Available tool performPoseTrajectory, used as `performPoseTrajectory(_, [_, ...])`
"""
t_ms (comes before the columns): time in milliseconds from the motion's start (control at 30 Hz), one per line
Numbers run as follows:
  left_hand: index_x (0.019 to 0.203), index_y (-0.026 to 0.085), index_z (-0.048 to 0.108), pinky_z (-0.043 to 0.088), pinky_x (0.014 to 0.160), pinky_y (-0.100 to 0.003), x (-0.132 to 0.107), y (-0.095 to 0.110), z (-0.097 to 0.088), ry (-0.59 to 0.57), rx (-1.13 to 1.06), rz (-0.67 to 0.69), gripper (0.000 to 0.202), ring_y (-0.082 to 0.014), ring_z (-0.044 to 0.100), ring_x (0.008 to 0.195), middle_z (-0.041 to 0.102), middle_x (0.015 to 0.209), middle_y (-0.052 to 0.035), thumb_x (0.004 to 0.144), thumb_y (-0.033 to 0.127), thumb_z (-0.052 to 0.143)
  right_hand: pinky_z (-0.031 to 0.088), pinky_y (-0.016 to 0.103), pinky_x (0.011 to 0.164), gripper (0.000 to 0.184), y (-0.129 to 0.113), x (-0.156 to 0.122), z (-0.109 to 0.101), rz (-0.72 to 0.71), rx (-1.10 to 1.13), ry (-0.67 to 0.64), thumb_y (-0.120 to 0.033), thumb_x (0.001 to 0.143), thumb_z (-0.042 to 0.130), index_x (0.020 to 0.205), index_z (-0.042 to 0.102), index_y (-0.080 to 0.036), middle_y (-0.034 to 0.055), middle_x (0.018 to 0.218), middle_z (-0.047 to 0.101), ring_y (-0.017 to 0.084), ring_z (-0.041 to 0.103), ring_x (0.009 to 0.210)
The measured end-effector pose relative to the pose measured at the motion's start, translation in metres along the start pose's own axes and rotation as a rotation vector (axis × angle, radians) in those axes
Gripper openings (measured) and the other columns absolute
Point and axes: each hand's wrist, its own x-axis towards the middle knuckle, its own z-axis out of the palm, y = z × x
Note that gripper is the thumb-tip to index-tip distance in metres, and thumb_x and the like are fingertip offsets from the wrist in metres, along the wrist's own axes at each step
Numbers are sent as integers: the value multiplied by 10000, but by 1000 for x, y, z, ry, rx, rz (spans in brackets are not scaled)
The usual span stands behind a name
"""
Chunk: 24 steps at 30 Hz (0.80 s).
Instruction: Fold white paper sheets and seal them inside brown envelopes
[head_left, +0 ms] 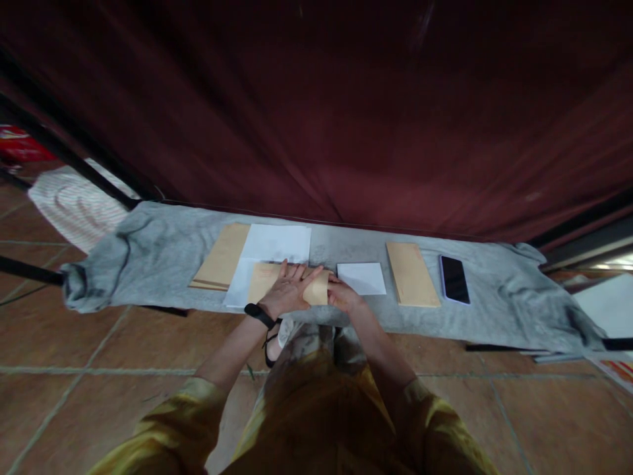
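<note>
A brown paper envelope lies crosswise near the front edge of the cloth-covered surface. My left hand, with a black band at the wrist, rests flat on it with fingers spread. At the envelope's right end, my right hand has its fingers curled around the edge; its fingertips are partly hidden. White paper sheets lie partly under the envelope. Left of them is a small stack of brown envelopes. Just beyond my right hand lies a smaller white paper.
More brown envelopes and a phone with a dark screen lie to the right. Grey cloth covers the narrow surface. A dark red curtain hangs behind it. Black metal bars stand at the left.
</note>
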Motion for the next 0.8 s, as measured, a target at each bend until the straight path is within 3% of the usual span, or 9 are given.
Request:
performPoseTrajectory(100, [1618,288,109,22,1203,-633,-1,3,-2,3,7,5,1123,-385,342,1420,430,1502,-161,721,419,772,545,353,798,235,1,-1,0,44,160,-88,-361,759,747,899,611,-230,-16,751,694,228,686,914])
performPoseTrajectory(200, [1618,255,116,20,1202,-635,-2,4,-2,13,-13,4,1108,-395,340,1414,429,1496,-173,724,395,756,546,362,820,260,1,-1,1,49,211,-86,-359,731,764,902,608,-240,-11,786,709,237,687,952])
performPoseTrajectory(533, [1612,226,112,48,1174,-679,3,2,2,-31,-53,-30,1146,-420,341,1406,416,1510,-197,683,412,756,563,399,812,283,4,2,7,54,139,13,-483,749,707,890,593,-266,16,843,739,252,698,952])
performPoseTrajectory(800, [1598,180,199,99,1182,-636,6,4,2,-36,-30,-54,1068,-443,352,1390,423,1508,-223,692,394,723,564,398,818,213,7,-7,1,-21,66,83,-391,738,674,894,618,-256,36,858,741,250,698,917])
